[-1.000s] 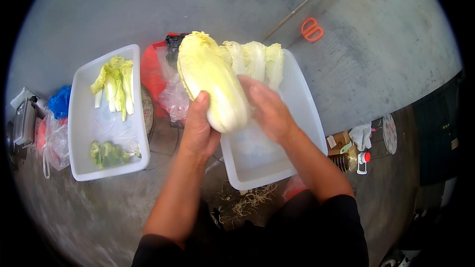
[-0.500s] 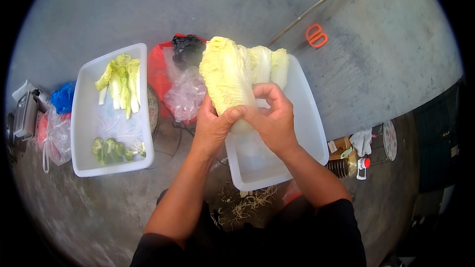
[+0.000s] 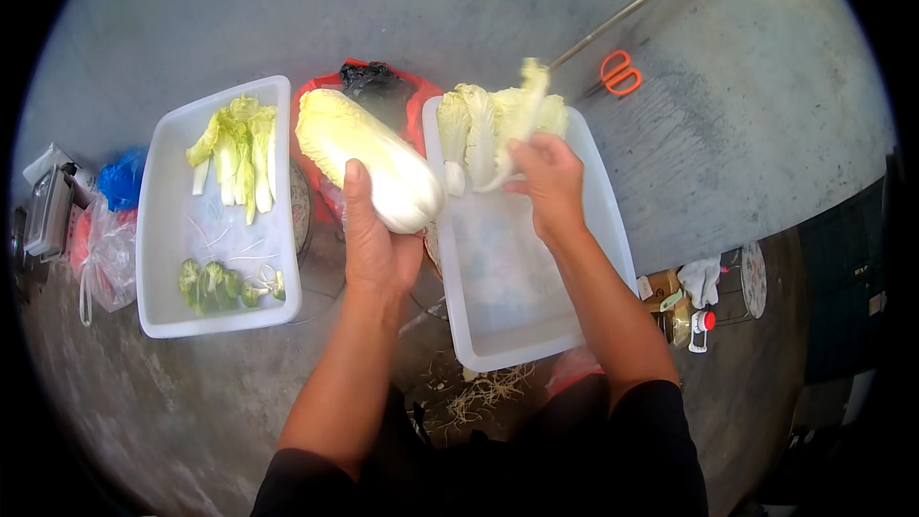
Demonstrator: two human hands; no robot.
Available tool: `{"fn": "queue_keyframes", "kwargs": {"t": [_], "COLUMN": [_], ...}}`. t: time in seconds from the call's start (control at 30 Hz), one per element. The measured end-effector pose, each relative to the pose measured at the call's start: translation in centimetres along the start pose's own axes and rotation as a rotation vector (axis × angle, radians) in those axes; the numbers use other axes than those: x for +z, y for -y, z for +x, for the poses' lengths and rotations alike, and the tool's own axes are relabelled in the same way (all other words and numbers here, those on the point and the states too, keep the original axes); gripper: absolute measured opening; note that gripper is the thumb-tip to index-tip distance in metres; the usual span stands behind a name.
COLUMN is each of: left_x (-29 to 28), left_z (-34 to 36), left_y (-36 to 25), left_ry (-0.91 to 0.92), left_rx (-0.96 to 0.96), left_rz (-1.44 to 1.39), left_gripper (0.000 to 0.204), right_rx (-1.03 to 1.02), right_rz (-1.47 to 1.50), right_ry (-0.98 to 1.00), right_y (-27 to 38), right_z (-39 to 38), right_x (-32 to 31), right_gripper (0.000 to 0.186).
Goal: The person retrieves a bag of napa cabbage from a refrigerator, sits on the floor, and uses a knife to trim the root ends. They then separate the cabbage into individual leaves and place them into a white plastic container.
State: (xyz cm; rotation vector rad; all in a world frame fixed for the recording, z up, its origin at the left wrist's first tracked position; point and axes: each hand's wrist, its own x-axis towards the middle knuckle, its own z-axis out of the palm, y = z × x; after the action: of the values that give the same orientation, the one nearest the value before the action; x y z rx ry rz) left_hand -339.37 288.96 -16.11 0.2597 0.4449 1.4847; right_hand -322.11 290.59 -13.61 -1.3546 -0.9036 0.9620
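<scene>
A: What are the fingers of the left hand [image 3: 381, 247] doing?

B: Cradling a Chinese cabbage [image 3: 371, 161], thumb along its near side and the other fingers tucked beneath (mostly hidden, so I can't tell how they're spread). It's held up between the two trays, tilted, pale butt end to the right.

A: And the right hand [image 3: 555, 187]?

B: Pinched narrow, thumb against fingers, on a loose cabbage leaf [image 3: 528, 107] over the far end of the right tray [image 3: 522, 278].

A: Anything in that tray?

B: Other cabbage leaves [image 3: 467, 129], side by side at its far end.

A: Further out?

B: A red bag [image 3: 423, 91] with a black bag [image 3: 375, 84], beyond the cabbage. In the left tray [image 3: 153, 230], leafy greens [image 3: 230, 158] lie far and broccoli [image 3: 209, 287] near. Orange-handled scissors [image 3: 620, 73] lie far right, near a metal rod [image 3: 641, 5].
</scene>
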Motion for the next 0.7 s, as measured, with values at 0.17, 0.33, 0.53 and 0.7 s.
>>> {"fn": "queue_keyframes", "kwargs": {"t": [0.17, 0.33, 0.53, 0.7], "left_x": [-0.4, -0.6, -0.6, -0.4], "left_z": [0.5, 0.3, 0.4, 0.2], "left_y": [0.3, -0.2, 0.1, 0.2], "left_ry": [-0.002, -0.01, 0.011, 0.014], "left_rx": [0.052, 0.013, 0.003, 0.019], "left_rz": [0.05, 0.066, 0.055, 0.054], "left_gripper": [0.064, 0.062, 0.061, 0.058], "right_rx": [-0.319, -0.378, -0.57, -0.631], "right_rz": [-0.586, -0.904, -1.02, -1.052], "right_ry": [0.038, 0.064, 0.104, 0.111], "right_y": [-5.7, -7.3, -9.2, -9.6], "right_z": [3.4, 3.6, 4.8, 4.5], "right_x": [1.4, 2.9, 2.8, 2.8], "right_gripper": [0.041, 0.044, 0.037, 0.033]}}
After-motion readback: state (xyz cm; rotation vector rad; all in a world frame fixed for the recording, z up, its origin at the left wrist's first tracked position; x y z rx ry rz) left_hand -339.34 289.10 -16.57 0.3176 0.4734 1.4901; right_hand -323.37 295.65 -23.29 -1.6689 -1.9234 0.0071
